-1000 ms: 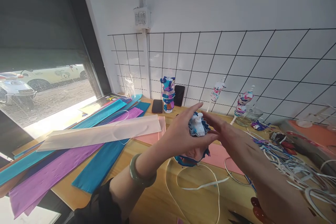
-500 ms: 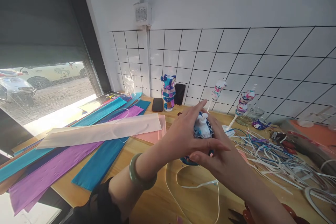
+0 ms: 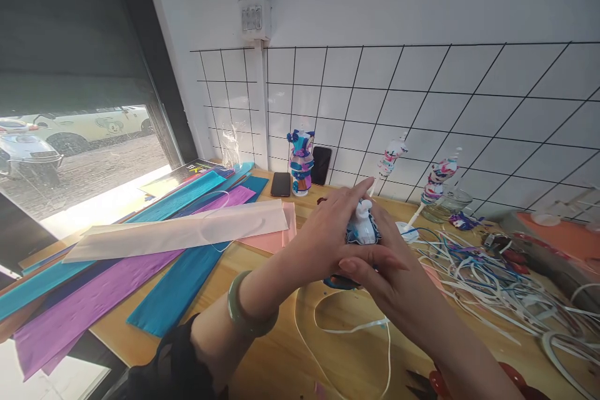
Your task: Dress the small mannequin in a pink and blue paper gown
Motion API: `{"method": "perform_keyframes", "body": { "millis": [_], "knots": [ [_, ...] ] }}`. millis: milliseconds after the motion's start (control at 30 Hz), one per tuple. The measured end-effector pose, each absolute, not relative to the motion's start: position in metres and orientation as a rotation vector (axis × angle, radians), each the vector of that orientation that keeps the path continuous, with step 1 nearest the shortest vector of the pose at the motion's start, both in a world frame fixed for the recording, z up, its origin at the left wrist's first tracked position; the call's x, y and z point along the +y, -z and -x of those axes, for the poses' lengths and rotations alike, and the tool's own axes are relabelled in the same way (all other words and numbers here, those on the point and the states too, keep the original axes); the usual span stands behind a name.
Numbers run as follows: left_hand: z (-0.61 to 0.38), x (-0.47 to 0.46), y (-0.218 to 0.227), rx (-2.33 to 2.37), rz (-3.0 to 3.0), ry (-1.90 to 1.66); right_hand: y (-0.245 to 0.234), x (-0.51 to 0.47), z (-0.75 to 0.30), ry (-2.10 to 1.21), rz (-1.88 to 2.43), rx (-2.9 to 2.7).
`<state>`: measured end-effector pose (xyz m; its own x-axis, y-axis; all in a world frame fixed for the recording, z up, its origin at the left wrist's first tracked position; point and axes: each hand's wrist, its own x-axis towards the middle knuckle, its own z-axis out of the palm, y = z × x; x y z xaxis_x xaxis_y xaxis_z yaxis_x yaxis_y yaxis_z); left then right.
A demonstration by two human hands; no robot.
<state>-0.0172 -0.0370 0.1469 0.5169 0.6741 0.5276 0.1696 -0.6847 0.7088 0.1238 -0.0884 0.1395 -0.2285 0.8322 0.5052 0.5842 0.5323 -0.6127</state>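
A small white figure wrapped in blue-and-white ruffled paper (image 3: 362, 229) is held up over the wooden table (image 3: 262, 350). My left hand (image 3: 328, 234), a green bangle on its wrist, wraps round the figure from the left with its fingers curled. From the right and below, my right hand (image 3: 382, 272) closes round the same figure, thumb laid across the front. A white strip (image 3: 356, 328) trails from under the hands onto the table.
Long sheets of crepe paper (image 3: 140, 250) in teal, purple, pink and cream lie at the left. A finished wrapped figure (image 3: 300, 162) and two phones (image 3: 281, 184) stand by the tiled wall. Decorated sticks (image 3: 438, 178) and a tangle of strips (image 3: 497, 281) fill the right.
My right hand has swung from beside the figure to below and in front of it, closing round it. The figure has been lifted a little and turned.
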Motion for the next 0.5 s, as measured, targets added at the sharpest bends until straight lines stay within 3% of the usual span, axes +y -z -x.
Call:
{"method": "perform_keyframes", "body": {
  "millis": [500],
  "knots": [
    [0.016,-0.033,-0.143,0.816,-1.996,-1.191,-0.111,-0.055,-0.143,-0.812,1.198,-1.808]
  ]
}}
